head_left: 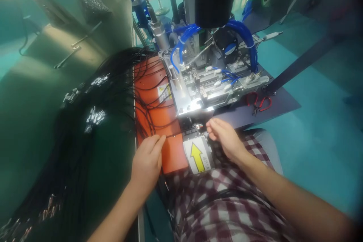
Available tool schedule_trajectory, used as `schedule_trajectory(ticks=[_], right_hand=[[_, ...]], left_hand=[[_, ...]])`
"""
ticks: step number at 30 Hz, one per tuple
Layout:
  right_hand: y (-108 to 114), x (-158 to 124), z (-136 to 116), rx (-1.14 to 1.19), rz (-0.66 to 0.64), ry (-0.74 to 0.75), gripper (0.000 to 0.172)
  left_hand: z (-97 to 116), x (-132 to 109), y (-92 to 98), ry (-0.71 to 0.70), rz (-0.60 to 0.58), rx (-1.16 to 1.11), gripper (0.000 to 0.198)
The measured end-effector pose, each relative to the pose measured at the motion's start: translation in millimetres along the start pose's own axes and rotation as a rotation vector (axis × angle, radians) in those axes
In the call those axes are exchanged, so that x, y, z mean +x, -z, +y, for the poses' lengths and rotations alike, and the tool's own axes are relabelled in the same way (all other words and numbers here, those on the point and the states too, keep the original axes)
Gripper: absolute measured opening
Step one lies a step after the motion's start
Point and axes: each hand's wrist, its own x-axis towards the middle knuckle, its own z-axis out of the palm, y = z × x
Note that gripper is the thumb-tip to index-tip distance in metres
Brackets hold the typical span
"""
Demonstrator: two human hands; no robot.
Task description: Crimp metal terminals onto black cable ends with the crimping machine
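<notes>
Checked cloth in dark red and white on the person's body lies nearest the camera, with both forearms reaching forward on either side of it. The left hand is closed narrowly, thumb and fingertips together on a thin black cable. The right hand has its fingers bunched close together; whether anything is pinched in them, I cannot tell.

Between the two hands the cable lies nearly straight, its long axis running sideways and rising slightly toward the right in the view. Its bright metal end points at the right hand and sits just beside those fingertips, so the right hand is much nearer to this end, while the left grips the cable farther back. The end is also just beyond the white plate with a yellow arrow, and below the front edge of the machine.

Farther out, an orange board lies under the left fingertips and carries more black cables. Left of it spreads a big dark bundle with silver tips. Red-handled pliers lie beyond the right hand, and blue tubes arch over the machine.
</notes>
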Motion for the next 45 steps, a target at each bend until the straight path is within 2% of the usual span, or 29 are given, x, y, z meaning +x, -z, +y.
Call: schedule_trajectory(ticks=[3,6,11,19,28,36,40,45], right_hand=[[22.2,-19.5,10.1,-0.018,0.089,-0.009,0.033],[42.2,-41.7,23.4,-0.056,0.121,-0.045,0.035],[54.2,-61.5,43.6,-0.116,0.107,-0.114,0.044],[53.6,-67.8,60.1,-0.159,0.053,-0.162,0.052],[48.6,-85.6,61.1,-0.239,-0.017,-0.177,0.043],[48.5,-94.6,81.8,-0.272,-0.113,-0.18,0.041],[39.5,-99.0,86.1,-0.285,-0.195,-0.163,0.039],[12.8,-105.6,78.8,-0.309,-0.322,-0.12,0.033]], left_hand=[[0.5,0.0,0.2,0.021,0.009,-0.026,0.034],[0.9,-0.4,0.3,0.055,0.011,-0.054,0.032],[0.4,-1.0,-1.0,0.099,0.004,-0.063,0.034],[-1.5,1.1,1.9,0.107,0.013,-0.052,0.031],[-24.6,38.5,-16.9,0.208,-0.037,-0.054,0.032],[-23.9,40.7,-17.8,0.202,-0.081,-0.039,0.034],[-24.5,43.4,-15.0,0.191,-0.134,-0.04,0.032],[-23.7,46.8,-10.1,0.188,-0.234,-0.028,0.014]])
